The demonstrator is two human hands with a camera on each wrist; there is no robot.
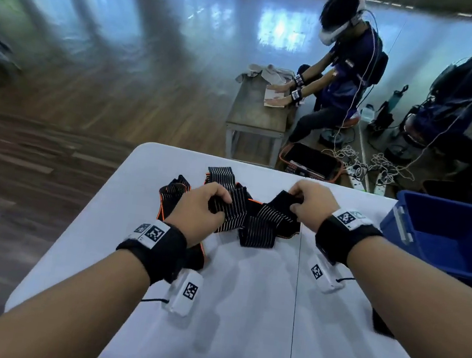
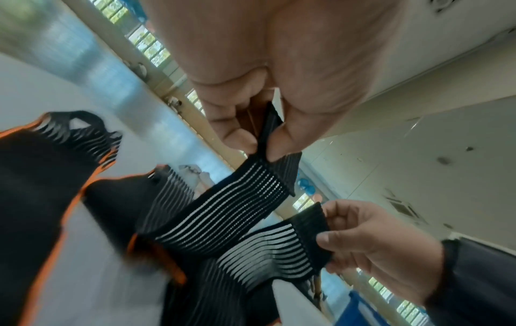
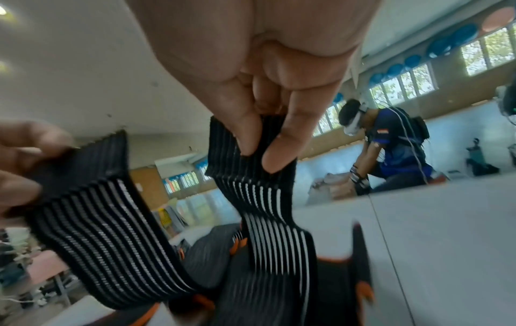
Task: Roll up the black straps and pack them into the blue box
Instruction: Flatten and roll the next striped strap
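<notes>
Left edge of the white table (image 1: 239,316) runs diagonally; beyond it we see bare wood floor (image 1: 50,152), open room on that side.

A heap of black straps (image 1: 256,221) with white ribbing and orange trim lies at the table's far middle, some pieces near the far edge.

Left hand (image 1: 198,210): fingers curled, thumb and forefinger pinching the plain black end of one strap. The left wrist view shows this pinch closely (image 2: 268,136), the strap running down from it to the heap (image 2: 223,211).

Right hand (image 1: 311,204): also pinching a strap end, just right of the heap, lifted off the table. The right wrist view shows fingers (image 3: 276,154) clamped on the folded end (image 3: 251,172); the left wrist view shows the same hand (image 2: 371,242) from the side. We cannot tell whether both hands hold one strap or two.

The near half of the table between the forearms is bare white surface with a seam down it.

Blue box (image 1: 447,239) sits at the table's right edge, well apart from the heap, open; what shows of its interior holds no strap. Only the head view shows it fully.

Beyond the far edge a second person (image 1: 349,73) sits at a small bench (image 1: 256,112); the right wrist view also catches them (image 3: 390,150), the left wrist view does not.
</notes>
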